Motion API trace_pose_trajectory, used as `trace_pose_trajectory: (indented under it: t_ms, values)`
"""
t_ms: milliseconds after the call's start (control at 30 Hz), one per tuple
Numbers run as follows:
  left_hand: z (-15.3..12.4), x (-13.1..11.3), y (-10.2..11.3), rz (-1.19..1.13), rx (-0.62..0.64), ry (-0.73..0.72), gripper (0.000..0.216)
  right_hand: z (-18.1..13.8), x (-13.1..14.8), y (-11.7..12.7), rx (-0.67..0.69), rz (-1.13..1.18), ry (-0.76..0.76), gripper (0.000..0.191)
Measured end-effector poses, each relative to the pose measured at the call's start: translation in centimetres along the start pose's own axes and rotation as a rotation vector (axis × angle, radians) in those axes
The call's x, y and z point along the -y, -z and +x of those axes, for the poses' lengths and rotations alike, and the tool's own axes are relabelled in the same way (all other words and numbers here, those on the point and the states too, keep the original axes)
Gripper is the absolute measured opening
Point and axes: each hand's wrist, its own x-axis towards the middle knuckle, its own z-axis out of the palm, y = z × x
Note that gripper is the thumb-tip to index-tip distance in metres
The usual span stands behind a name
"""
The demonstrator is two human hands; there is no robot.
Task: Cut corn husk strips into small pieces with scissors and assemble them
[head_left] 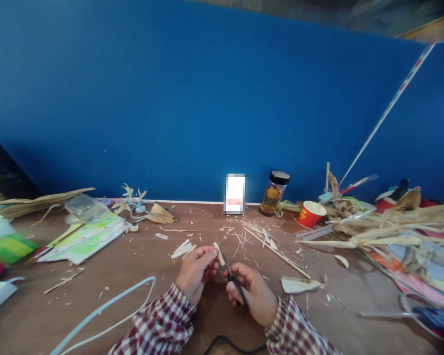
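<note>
My left hand pinches a small pale strip of dried corn husk between thumb and fingers, just above the wooden table. My right hand grips the black handles of small scissors, whose blades point up and left toward the husk piece. Both wrists wear red-and-white checked sleeves. The two hands sit close together at the front middle of the table.
Husk scraps and thin sticks litter the table. A glass jar, a red paper cup and a heap of dried husks lie at right. Coloured papers lie at left; a white cord curls near the front.
</note>
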Motion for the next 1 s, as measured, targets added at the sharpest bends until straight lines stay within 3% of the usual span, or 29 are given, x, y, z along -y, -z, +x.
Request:
trace_pose_trajectory:
  t_ms: [267,567,1000]
  values:
    - [0.24,-0.79,0.28,0.039,0.065,0.034,0.022,-0.03,-0.26,0.47,0.089,0.034,0.022,0.042]
    - [0.05,-0.81,0.52,0.147,0.077,0.038,0.023,-0.01,0.11,0.63,0.093,0.051,0.010,0.045]
    - [0.08,-0.75,0.27,0.112,0.071,0.034,0.024,-0.20,0.42,0.41,0.080,0.032,-0.007,0.046]
